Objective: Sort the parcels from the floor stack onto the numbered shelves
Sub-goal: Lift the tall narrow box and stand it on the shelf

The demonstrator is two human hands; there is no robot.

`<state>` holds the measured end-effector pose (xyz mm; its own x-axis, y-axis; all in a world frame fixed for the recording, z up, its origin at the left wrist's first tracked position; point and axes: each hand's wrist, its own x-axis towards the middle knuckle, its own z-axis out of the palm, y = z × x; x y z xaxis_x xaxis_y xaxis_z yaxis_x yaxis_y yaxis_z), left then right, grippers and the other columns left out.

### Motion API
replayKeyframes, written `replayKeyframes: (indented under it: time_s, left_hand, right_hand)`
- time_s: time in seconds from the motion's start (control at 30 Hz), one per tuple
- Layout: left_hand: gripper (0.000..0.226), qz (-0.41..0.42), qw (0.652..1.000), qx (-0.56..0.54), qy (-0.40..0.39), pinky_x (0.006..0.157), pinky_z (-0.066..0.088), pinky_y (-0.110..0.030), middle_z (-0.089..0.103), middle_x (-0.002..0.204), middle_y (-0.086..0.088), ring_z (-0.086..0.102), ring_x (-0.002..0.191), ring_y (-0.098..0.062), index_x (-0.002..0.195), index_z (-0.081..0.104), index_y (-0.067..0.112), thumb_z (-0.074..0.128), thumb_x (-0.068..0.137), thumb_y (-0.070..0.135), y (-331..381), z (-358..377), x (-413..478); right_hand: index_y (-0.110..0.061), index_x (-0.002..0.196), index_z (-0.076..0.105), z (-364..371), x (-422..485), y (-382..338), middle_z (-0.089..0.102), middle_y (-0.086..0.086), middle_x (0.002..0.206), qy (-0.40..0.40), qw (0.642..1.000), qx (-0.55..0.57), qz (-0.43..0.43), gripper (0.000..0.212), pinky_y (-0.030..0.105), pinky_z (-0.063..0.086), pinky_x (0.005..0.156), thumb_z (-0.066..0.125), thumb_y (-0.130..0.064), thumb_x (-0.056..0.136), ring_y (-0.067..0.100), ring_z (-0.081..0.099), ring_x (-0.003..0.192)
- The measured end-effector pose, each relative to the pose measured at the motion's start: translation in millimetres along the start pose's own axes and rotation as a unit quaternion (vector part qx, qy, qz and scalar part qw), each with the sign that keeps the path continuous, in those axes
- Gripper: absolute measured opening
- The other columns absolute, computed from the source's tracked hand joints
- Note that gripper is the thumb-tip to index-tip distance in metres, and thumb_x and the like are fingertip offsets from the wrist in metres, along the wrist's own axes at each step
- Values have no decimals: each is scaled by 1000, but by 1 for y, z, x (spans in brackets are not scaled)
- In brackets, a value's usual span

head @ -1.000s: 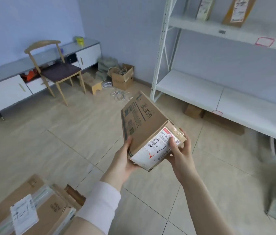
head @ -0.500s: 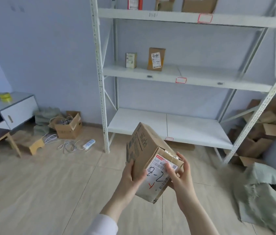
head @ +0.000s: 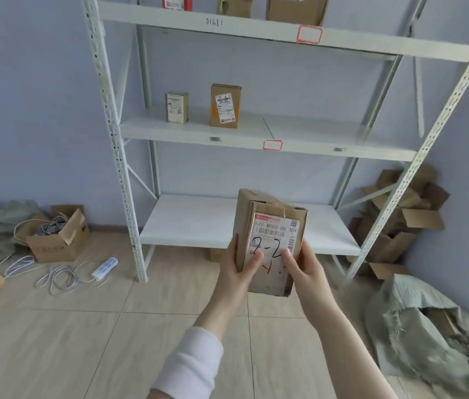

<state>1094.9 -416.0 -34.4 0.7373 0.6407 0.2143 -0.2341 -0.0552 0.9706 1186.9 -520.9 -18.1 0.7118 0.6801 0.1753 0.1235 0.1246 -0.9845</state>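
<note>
I hold a brown cardboard parcel [head: 270, 226] upright in front of me, its white label marked "2-2" facing me. My left hand [head: 237, 272] grips its left side with the thumb on the label. My right hand [head: 302, 269] grips the right side, thumb also on the label. Ahead stands the white metal shelving unit [head: 256, 136]. Its middle shelf carries a small parcel [head: 177, 107] and a taller brown parcel [head: 225, 105]. The top shelf [head: 256, 33] holds more parcels, cut off by the frame's edge. The bottom shelf [head: 193, 220] shows behind the held parcel.
An open box of cables [head: 57, 237] and a power strip [head: 105, 266] with cords lie on the floor at left. Flattened cartons [head: 400, 220] pile up right of the rack. A green sack [head: 423, 326] lies at lower right. Tiled floor [head: 83, 326] spreads before me.
The view has swung from the floor stack and chair towards the shelving and come closer. The parcel has turned from tilted to upright, label facing me, both hands still gripping it.
</note>
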Motion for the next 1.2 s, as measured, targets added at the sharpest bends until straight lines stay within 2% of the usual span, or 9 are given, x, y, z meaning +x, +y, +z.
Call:
replayKeyframes:
  time_s: [0.13,0.2,0.3,0.4,0.57,0.7,0.83,1.0,1.2]
  left_hand:
    - [29,12,1000,-7,-21,77,47,-7,63,113,17,60,100,10,121,49,29,53,94,20,2,29,60]
    - [35,25,999,1,-32,84,47,-10,60,121,13,57,107,10,129,44,26,53,94,29,5,45,89]
    - [56,42,998,11,-43,100,45,-22,56,132,10,52,121,0,140,35,24,57,89,35,17,66,130]
    - [49,82,994,14,-73,86,44,-7,58,122,20,55,111,9,129,39,35,58,91,10,30,82,169]
    - [53,105,990,24,-96,87,44,-7,54,122,27,52,113,12,123,36,47,58,90,13,39,92,230]
    - [68,119,987,35,-106,106,41,-26,45,140,15,44,127,1,142,23,39,62,88,25,41,93,283]
    - [82,137,984,44,-105,111,37,-37,41,145,11,41,133,-6,147,16,35,65,82,34,39,84,343]
    - [74,142,984,23,-105,109,38,-26,43,144,9,43,131,-4,143,20,37,64,85,27,30,66,411]
    - [58,132,985,12,-108,94,41,-10,51,135,10,49,124,-1,132,31,40,61,89,13,15,46,485]
  right_hand:
    - [-30,142,37,-26,56,-5,45,-6,145,5,1000,2,-19,54,47,38,109,50,-45,92,15,42,134]
    - [-34,144,33,-42,88,-9,39,-8,149,10,999,6,-38,64,47,30,113,50,-54,85,14,35,139]
    - [-33,143,34,-63,131,-23,48,-9,142,29,997,23,-61,50,43,36,111,44,-41,95,11,44,132]
    - [-28,141,39,-80,169,-35,59,-7,131,26,994,50,-94,40,33,49,99,35,-24,102,9,56,120]
    - [-29,141,39,-90,218,-53,58,-7,131,36,987,71,-137,41,32,48,97,35,-23,101,10,55,120]
    - [-26,140,40,-94,266,-62,59,-4,130,39,983,85,-159,40,31,50,97,34,-21,101,11,57,119]
    - [-23,143,37,-89,323,-62,56,-1,134,47,980,75,-176,42,36,46,103,34,-20,100,13,53,123]
    - [-25,144,35,-75,394,-54,53,-2,138,47,981,78,-174,44,42,41,107,35,-20,101,14,50,127]
    - [-22,144,35,-60,471,-36,54,-2,135,39,981,78,-173,43,28,47,100,33,-16,101,8,54,120]
